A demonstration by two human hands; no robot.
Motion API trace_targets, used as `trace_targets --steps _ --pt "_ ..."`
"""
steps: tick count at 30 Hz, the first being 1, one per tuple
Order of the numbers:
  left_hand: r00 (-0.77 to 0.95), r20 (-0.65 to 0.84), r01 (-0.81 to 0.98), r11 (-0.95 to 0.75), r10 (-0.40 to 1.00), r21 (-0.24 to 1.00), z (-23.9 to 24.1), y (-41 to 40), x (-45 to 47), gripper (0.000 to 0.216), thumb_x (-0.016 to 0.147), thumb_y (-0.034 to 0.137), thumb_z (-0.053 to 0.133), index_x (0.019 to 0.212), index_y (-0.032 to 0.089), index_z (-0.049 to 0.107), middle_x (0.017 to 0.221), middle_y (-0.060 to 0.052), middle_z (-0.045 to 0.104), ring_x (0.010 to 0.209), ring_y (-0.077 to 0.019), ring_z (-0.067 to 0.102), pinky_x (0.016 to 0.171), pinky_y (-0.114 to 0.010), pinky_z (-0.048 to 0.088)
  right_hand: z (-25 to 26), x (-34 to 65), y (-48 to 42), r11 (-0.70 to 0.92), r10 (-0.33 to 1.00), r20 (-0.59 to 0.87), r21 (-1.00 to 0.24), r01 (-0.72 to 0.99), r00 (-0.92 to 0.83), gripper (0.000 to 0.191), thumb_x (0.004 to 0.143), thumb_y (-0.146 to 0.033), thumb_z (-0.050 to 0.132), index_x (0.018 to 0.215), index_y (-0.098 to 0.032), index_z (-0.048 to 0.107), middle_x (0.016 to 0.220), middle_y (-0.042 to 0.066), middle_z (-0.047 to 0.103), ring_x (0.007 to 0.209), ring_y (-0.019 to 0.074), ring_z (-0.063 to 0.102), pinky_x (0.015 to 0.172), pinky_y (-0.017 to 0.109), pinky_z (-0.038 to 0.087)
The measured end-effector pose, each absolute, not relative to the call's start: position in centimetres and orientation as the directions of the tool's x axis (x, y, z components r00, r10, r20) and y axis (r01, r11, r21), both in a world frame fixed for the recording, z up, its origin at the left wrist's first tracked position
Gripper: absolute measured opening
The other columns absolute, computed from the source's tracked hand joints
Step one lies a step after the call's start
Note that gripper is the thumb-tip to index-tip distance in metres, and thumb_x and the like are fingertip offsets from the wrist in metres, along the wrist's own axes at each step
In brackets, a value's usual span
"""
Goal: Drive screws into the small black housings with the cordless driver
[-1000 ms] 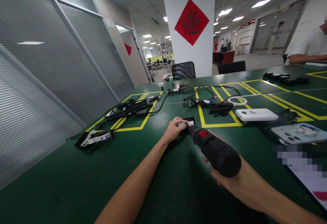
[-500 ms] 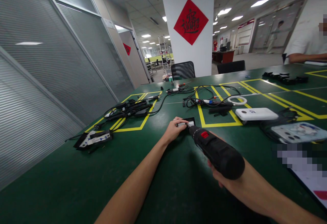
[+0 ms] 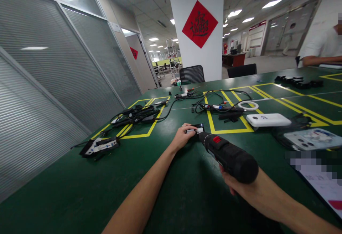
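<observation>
My right hand point(image 3: 229, 180) is wrapped round the grip of a black cordless drill point(image 3: 227, 154) with a red switch on top. Its tip meets a small black-and-white part point(image 3: 199, 130) on the green table. My left hand point(image 3: 184, 136) holds that part down at its left side, fingers bent over it. The part's far edge shows beyond my fingers; most of its near side is hidden by the hand and the drill's chuck.
Black cables and devices point(image 3: 139, 114) lie at the left, near a black-and-white bracket point(image 3: 101, 146). More cables point(image 3: 219, 107), a white power bank point(image 3: 268, 120), a phone point(image 3: 312, 138) and a sheet of paper point(image 3: 315, 180) lie to the right. A person point(image 3: 319, 50) sits at the far right.
The back end of the drill has shifted slightly right and up, with my right hand on it. My left hand stays on the part. The view has moved slightly.
</observation>
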State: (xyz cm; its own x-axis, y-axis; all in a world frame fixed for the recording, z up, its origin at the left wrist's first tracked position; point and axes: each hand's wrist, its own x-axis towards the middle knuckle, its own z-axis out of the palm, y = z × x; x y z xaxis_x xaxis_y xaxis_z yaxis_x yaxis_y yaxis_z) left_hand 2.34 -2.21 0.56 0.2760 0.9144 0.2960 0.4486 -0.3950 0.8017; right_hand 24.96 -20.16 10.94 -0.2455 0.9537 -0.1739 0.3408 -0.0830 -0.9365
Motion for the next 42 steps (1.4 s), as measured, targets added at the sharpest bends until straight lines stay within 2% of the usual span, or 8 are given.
trace_targets --steps 4,9,16,23,29,35,38,42 --pt "0.282 0.305 0.435 -0.404 0.91 0.805 0.4 -2.1 2.2 0.024 0.075 0.027 0.058 0.094 0.019 0.07 0.106 -0.006 0.056 0.099 -0.0183 0.053 0.091 -0.031 0.04 11.0 24.9 -20.0 -0.143 0.939 -0.226 -0.942 0.303 -0.26 0.066 0.072 -0.013 0.054 0.135 -0.02 0.033 0.061 -0.006 0.056 0.053 0.0117 0.053 0.049 0.02 0.045" --pt "0.259 0.3 0.448 -0.389 0.918 0.805 0.4 -2.1 2.3 0.023 0.075 0.026 0.058 0.092 0.019 0.07 0.105 -0.006 0.057 0.102 -0.0187 0.053 0.091 -0.031 0.04 11.0 24.9 -19.8 -0.149 0.938 -0.223 -0.951 0.273 -0.266 0.069 0.072 -0.012 0.054 0.136 -0.019 0.029 0.068 -0.005 0.057 0.054 0.011 0.053 0.053 0.021 0.046" --pt "0.266 0.314 0.433 -0.404 0.911 0.806 0.5 -2.2 2.4 0.023 0.075 0.026 0.057 0.092 0.019 0.07 0.106 -0.006 0.057 0.102 -0.0197 0.053 0.093 -0.033 0.039 10.9 25.0 -19.9 -0.169 0.938 -0.243 -0.943 0.285 -0.247 0.058 0.075 -0.016 0.054 0.131 -0.017 0.038 0.058 -0.006 0.054 0.055 0.0125 0.054 0.052 0.021 0.046" --pt "0.282 0.321 0.439 -0.419 0.904 0.795 0.3 -2.0 2.3 0.023 0.076 0.026 0.056 0.093 0.019 0.069 0.104 -0.006 0.056 0.102 -0.019 0.052 0.094 -0.033 0.038 8.6 25.6 -19.7 -0.098 0.951 -0.185 -0.941 0.323 -0.25 0.04 0.075 -0.021 0.054 0.115 -0.019 0.055 0.061 -0.004 0.058 0.056 0.0135 0.056 0.051 0.022 0.045" --pt "0.291 0.318 0.43 -0.421 0.902 0.799 0.4 -2.1 2.3 0.023 0.077 0.026 0.055 0.094 0.02 0.069 0.105 -0.006 0.056 0.103 -0.0194 0.052 0.094 -0.032 0.037 8.0 25.7 -19.5 -0.086 0.948 -0.155 -0.966 0.245 -0.278 0.043 0.078 -0.019 0.052 0.121 -0.02 0.049 0.067 -0.004 0.058 0.056 0.0108 0.053 0.051 0.02 0.045" --pt "0.293 0.302 0.436 -0.408 0.907 0.802 0.7 -2.3 2.4 0.022 0.077 0.025 0.055 0.093 0.019 0.069 0.105 -0.006 0.056 0.102 -0.0195 0.052 0.093 -0.033 0.037 8.5 25.6 -19.6 -0.107 0.944 -0.185 -0.956 0.273 -0.275 0.047 0.078 -0.017 0.052 0.124 -0.02 0.046 0.059 -0.006 0.055 0.054 0.011 0.053 0.048 0.018 0.043" --pt "0.293 0.304 0.437 -0.41 0.907 0.801 0.7 -2.3 2.4 0.022 0.077 0.024 0.055 0.093 0.019 0.069 0.105 -0.006 0.056 0.102 -0.0195 0.052 0.094 -0.033 0.037 8.7 25.5 -19.6 -0.107 0.943 -0.182 -0.959 0.262 -0.279 0.049 0.077 -0.016 0.053 0.125 -0.021 0.044 0.067 -0.005 0.057 0.054 0.0099 0.052 0.049 0.019 0.044" --pt "0.29 0.302 0.432 -0.406 0.908 0.805 0.6 -2.2 2.4 0.022 0.077 0.025 0.055 0.093 0.019 0.069 0.106 -0.006 0.056 0.102 -0.0197 0.052 0.093 -0.032 0.038 8.6 25.6 -19.5 -0.104 0.943 -0.178 -0.961 0.257 -0.28 0.032 0.078 -0.019 0.052 0.11 -0.018 0.053 0.067 -0.004 0.056 0.057 0.0106 0.053 0.053 0.02 0.046"
